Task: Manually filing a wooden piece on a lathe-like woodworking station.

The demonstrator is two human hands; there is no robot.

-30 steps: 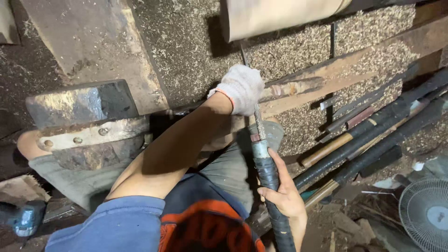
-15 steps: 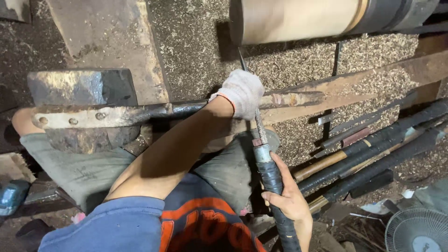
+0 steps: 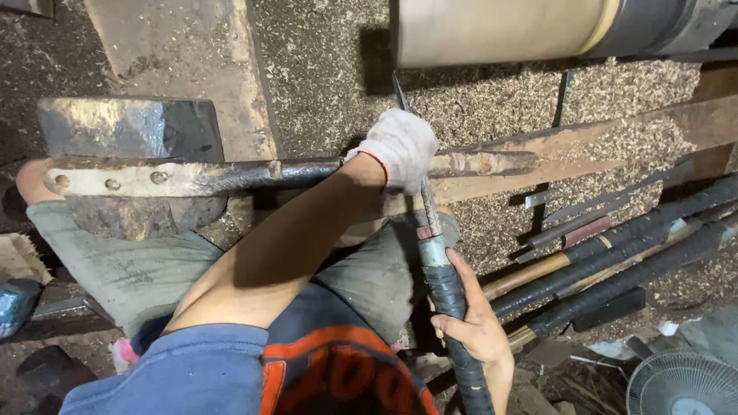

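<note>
Two hands, one gloved (image 3: pixel 401 146) and one bare (image 3: pixel 475 323), are gripping one long chisel (image 3: pixel 444 288). One pale cylinder (image 3: pixel 500 31) is sitting above. One fan (image 3: pixel 680 384) is standing at the lower right.

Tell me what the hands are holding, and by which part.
One long chisel: the gloved left hand grips its metal shaft near the tool rest, and the bare right hand grips its black wrapped handle.

The person is wearing a white knit glove (image 3: pixel 401 146) on the left hand, a blue shirt (image 3: pixel 200 369) with orange trim just below it, and grey trousers (image 3: pixel 131 269).
</note>
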